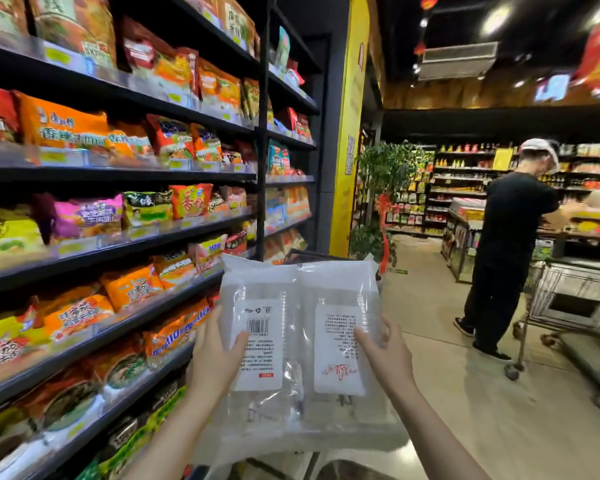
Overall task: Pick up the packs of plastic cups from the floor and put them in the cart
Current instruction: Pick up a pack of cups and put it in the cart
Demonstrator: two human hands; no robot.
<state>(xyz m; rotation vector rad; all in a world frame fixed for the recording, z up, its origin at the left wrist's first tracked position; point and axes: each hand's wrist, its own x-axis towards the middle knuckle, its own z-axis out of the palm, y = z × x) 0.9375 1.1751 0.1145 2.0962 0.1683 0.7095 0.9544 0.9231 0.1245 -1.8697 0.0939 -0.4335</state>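
We hold 2 packs of plastic cups [298, 337] up in the middle of the frame. Our left hand [215, 355] grips the left pack, our right hand [385, 351] the right. The cart [305, 255] peeks out just behind them.

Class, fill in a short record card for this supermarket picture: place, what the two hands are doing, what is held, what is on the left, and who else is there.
place: supermarket aisle
left hand: grips the left pack, thumb over its label
right hand: grips the right pack
held: two packs of plastic cups, side by side, raised in front of the person
left side: shelves of noodle packets
other person: person in black, at right, beside a metal cart
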